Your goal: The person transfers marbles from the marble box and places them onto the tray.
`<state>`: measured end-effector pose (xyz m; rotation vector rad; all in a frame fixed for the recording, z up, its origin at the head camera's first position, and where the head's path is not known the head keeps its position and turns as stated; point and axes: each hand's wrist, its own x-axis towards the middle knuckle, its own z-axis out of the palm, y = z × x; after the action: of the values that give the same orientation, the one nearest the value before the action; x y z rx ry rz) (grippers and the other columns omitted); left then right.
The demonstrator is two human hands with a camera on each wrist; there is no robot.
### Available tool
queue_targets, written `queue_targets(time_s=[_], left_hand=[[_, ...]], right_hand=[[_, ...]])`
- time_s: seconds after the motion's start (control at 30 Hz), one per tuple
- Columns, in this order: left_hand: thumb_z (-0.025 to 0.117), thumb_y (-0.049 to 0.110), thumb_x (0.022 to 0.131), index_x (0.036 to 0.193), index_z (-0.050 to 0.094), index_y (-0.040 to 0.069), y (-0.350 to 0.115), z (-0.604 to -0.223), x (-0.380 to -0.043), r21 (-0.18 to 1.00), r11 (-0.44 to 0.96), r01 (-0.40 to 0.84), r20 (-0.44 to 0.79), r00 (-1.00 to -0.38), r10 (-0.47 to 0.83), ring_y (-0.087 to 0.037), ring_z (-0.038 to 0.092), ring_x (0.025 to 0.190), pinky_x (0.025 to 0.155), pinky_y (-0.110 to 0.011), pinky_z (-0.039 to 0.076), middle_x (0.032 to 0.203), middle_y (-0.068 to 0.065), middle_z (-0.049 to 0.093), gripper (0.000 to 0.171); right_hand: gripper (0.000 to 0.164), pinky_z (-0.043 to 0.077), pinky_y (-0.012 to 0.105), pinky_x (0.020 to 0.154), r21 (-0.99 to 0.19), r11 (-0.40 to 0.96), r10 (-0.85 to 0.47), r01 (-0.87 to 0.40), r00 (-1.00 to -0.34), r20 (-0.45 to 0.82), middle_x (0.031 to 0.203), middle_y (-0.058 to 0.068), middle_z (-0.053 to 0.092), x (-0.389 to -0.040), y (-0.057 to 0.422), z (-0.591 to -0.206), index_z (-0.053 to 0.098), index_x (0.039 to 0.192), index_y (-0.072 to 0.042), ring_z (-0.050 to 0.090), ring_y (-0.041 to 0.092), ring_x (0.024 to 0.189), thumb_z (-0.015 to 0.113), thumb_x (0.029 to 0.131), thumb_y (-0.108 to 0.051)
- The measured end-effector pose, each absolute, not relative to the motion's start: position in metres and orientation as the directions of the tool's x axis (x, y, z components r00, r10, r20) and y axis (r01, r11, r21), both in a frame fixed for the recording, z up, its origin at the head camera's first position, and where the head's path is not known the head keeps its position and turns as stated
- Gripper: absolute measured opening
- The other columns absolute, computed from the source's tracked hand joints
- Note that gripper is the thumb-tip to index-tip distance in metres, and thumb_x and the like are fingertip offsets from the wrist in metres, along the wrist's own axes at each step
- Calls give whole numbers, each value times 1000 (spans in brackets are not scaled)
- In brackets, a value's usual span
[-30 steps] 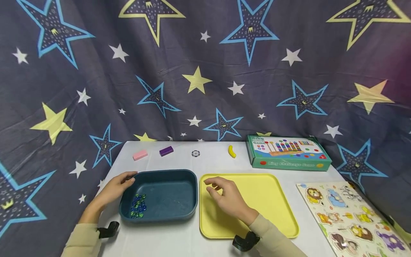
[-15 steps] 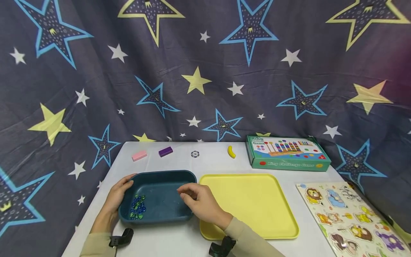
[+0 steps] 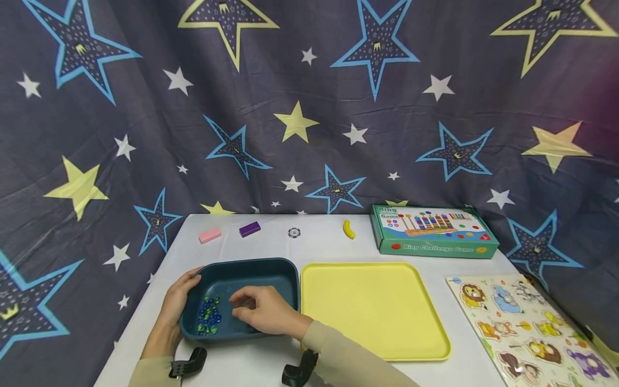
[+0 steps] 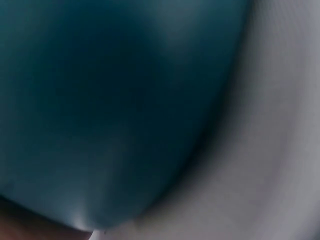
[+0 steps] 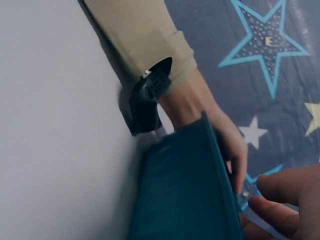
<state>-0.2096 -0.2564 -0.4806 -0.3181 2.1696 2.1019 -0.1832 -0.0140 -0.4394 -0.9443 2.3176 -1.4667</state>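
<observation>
I watch a person's left hand (image 3: 175,301) grip the left rim of a dark teal, round-cornered rectangular bin (image 3: 256,273) on a white-covered desk (image 3: 242,359), its fingers bent round the edge. The right hand (image 3: 265,310) hangs over the bin's interior — fingers loosely curved, thumb and forefinger slightly apart. Small, glossy blue and green beads (image 3: 209,317) lie clustered inside, just left of those fingers. A shallow yellow rectangular tray (image 3: 379,309) sits to their right. Beyond the fingers I see a pink block (image 3: 210,236), a purple block (image 3: 249,229), a black-and-white round chip (image 3: 294,233) and a yellow banana-shaped piece (image 3: 348,229); farther right, a green "Ring Challenge Game" box (image 3: 435,234) and a flat animal-picture board (image 3: 524,320).
</observation>
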Motion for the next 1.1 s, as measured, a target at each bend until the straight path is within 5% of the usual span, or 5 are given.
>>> queue_targets(time_s=[0.53, 0.8, 1.1], left_hand=[[45, 33, 95, 130, 46, 7, -252, -479, -206, 989, -21, -149, -151, -984, -97, -15, 46, 107, 84, -22, 41, 120, 2, 52, 44], [44, 35, 95, 131, 45, 9, -249, -478, -208, 985, -18, -174, -175, -979, -106, -16, 45, 112, 86, -22, 40, 129, -3, 48, 44], [41, 34, 96, 132, 43, 8, -249, -478, -206, 984, -10, -176, -176, -978, -109, -20, 42, 115, 87, -22, 37, 132, -6, 45, 44]], right_hand=[[34, 44, 16, 72, -809, 457, -694, -369, -717, -65, 90, -8, 65, -196, -56, -446, 62, 112, -14, 55, -5, 78, 69, 80, -23], [25, 43, 16, 61, -822, 483, -682, -301, -719, -138, 70, -12, 60, -197, -63, -453, 66, 104, -13, 54, -2, 63, 67, 80, -11], [17, 43, 12, 65, -821, 460, -737, -337, -661, -142, 73, -11, 65, -195, -67, -456, 70, 95, -14, 56, -6, 64, 67, 80, -8]])
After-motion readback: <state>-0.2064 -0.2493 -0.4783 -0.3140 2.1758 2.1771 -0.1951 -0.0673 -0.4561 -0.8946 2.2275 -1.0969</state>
